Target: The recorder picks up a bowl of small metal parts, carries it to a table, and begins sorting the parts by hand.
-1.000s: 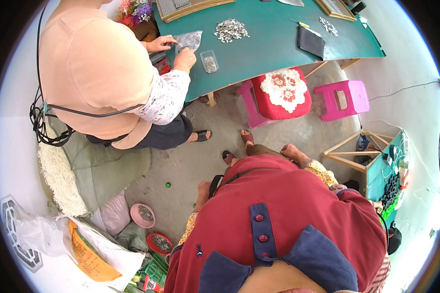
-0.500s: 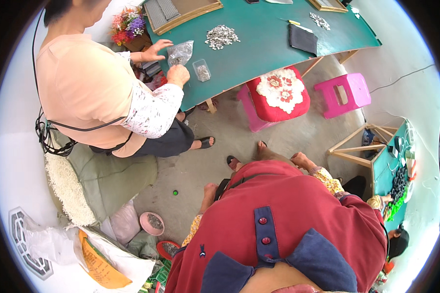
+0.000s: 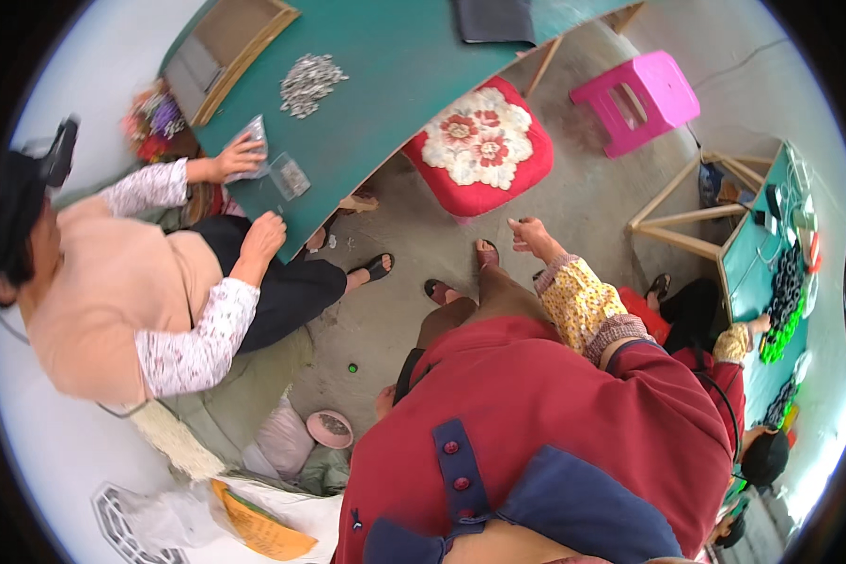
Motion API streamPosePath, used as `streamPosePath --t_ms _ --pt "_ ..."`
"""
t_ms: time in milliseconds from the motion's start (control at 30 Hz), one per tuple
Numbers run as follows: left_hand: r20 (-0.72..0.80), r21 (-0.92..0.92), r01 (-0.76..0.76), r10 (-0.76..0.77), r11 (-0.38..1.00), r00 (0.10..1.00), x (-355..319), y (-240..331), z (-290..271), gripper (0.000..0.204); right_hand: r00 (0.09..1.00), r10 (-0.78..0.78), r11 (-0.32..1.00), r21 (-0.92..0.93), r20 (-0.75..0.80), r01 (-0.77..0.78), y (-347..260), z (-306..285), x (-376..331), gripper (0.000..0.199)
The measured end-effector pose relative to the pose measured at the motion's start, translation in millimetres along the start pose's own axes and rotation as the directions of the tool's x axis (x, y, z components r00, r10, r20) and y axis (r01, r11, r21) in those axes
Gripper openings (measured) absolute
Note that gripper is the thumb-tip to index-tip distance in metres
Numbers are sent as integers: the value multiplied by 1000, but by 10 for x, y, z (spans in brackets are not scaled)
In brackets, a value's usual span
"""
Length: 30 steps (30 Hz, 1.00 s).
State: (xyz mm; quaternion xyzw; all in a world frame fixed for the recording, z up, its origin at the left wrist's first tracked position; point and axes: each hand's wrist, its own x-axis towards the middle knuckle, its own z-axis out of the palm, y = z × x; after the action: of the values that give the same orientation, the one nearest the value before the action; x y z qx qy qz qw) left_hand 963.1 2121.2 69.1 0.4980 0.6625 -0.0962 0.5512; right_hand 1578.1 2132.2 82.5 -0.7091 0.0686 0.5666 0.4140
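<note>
- At left, a seated co-worker's hands (image 3: 244,155) rest on clear packets (image 3: 289,176) on the green counter (image 3: 395,66), now closer in my view than a second ago.
- The cushioned red stool (image 3: 479,146) stands nearest my right hand (image 3: 533,237), newly raised, fingers loosely curled, empty.
- My left hand is out of sight.

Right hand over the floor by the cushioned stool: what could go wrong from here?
1. The right hand hangs empty in the air, apart from the red floral stool; a reach towards it may be misjudged.
2. The small green bit on the concrete floor lies near the sandalled feet and could get stepped on.
3. The left hand is out of view, so its state is unknown.
</note>
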Motion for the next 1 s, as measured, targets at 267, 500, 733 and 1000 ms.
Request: streamPosePath --t_ms 267,500,733,1000 --pt "0 263 151 -156 953 988 -651 257 -105 29 987 132 925 369 -91 -90 -88 -366 440 103" --pt "-158 -63 323 -329 944 931 -1196 2136 58 26 983 -148 634 773 106 12 286 -363 1335 55" --pt "-155 125 270 -250 955 956 -1233 2166 16 24 975 -188 579 816 120 12 197 -303 1269 35" --pt "-84 32 313 -310 949 947 -1158 2380 108 26 935 -322 537 842 147 52 448 -492 1488 46"
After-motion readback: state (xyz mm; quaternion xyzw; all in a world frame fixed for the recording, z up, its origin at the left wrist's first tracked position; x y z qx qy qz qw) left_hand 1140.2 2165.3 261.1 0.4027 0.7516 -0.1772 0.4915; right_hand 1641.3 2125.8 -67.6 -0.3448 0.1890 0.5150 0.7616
